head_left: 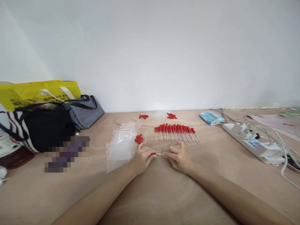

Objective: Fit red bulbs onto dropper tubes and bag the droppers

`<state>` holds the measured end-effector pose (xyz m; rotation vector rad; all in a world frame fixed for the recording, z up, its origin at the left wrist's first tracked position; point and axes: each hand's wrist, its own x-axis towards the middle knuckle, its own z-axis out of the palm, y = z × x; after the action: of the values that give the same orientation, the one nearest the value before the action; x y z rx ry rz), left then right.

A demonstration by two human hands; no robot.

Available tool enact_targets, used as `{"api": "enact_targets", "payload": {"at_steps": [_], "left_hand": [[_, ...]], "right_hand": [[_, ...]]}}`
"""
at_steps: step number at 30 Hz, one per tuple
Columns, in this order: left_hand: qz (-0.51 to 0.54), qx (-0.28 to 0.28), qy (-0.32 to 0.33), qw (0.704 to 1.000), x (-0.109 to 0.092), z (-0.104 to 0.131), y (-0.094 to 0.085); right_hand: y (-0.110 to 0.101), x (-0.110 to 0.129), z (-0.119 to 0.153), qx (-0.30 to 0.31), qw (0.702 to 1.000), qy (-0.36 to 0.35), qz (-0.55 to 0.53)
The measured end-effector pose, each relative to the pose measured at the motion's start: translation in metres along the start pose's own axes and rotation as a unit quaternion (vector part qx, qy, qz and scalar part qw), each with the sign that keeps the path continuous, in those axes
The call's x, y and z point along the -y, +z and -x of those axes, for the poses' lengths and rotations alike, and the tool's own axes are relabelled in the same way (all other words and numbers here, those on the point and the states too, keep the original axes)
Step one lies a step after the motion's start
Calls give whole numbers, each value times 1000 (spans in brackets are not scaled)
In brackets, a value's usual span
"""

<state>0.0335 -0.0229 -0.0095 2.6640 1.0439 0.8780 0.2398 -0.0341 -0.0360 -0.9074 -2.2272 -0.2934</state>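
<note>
My left hand (143,157) pinches a small red rubber bulb (154,153) between thumb and fingers. From the bulb a clear glass tube (159,154) runs sideways to my right hand (178,157), whose fingertips grip its other end. Just beyond my hands lies a row of droppers with red bulbs (174,128), their clear tubes pointing toward me. Several loose red bulbs (139,138) and a few clear tubes (144,136) rest beyond my left hand. Clear zip bags (120,148) are spread to the left of it.
More red bulbs (143,117) lie near the wall, beside a clear bag (160,114). At right are a blue-white packet (211,118) and a power strip (253,143) with cables. Black (47,126), striped (84,112) and yellow (47,89) bags stand at left.
</note>
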Motion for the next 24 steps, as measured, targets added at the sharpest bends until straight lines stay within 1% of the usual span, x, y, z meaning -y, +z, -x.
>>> {"api": "enact_targets", "payload": {"at_steps": [3, 7, 10, 12, 15, 19, 24], "left_hand": [[8, 14, 2, 1000, 1, 1, 0], [12, 6, 4, 1000, 2, 1, 1], [11, 5, 14, 1000, 2, 2, 2], [15, 11, 19, 1000, 2, 2, 2], [20, 17, 15, 1000, 2, 2, 2], [23, 8, 15, 1000, 1, 3, 3], [19, 7, 30, 999, -2, 2, 1]], "right_hand": [[0, -1, 0, -6, 999, -24, 29], [-1, 1, -3, -48, 994, -62, 81], [-3, 4, -4, -52, 991, -77, 93], [-4, 5, -5, -43, 993, -68, 85], [-4, 6, -6, -12, 998, -36, 50], [-2, 8, -7, 22, 1000, 1, 9], [0, 12, -10, 30, 1000, 1, -3]]}}
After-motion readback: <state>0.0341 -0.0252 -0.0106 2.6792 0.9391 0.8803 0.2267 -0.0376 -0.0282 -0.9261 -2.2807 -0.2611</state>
